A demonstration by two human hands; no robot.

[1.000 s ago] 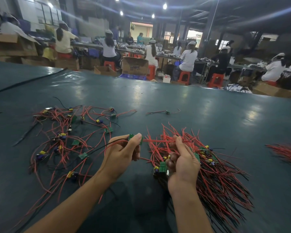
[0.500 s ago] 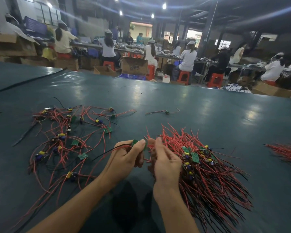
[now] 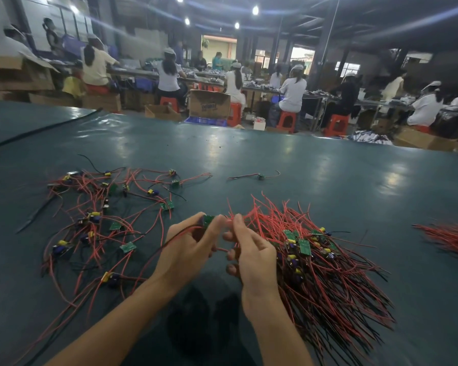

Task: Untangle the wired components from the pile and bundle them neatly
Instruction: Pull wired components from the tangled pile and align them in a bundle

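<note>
A loose tangle of red and black wired components (image 3: 98,220) with small green boards and yellow-blue parts is spread over the left of the dark green table (image 3: 315,167). A gathered bundle (image 3: 323,265) of the same parts lies to the right of my hands. My left hand (image 3: 188,249) pinches one small green board (image 3: 208,220) between thumb and fingers, its red and black wires trailing left. My right hand (image 3: 251,252) is just beside it, fingers curled round red wire ends at the bundle's near edge.
One single wired component (image 3: 259,176) lies alone farther back. Another heap of red wires (image 3: 450,239) sits at the right edge. Beyond the table's far edge, seated workers, red stools and cardboard boxes (image 3: 209,104) fill the room.
My right hand let the bundle down onto the table and came up beside my left hand. The left hand kept hold of the green board.
</note>
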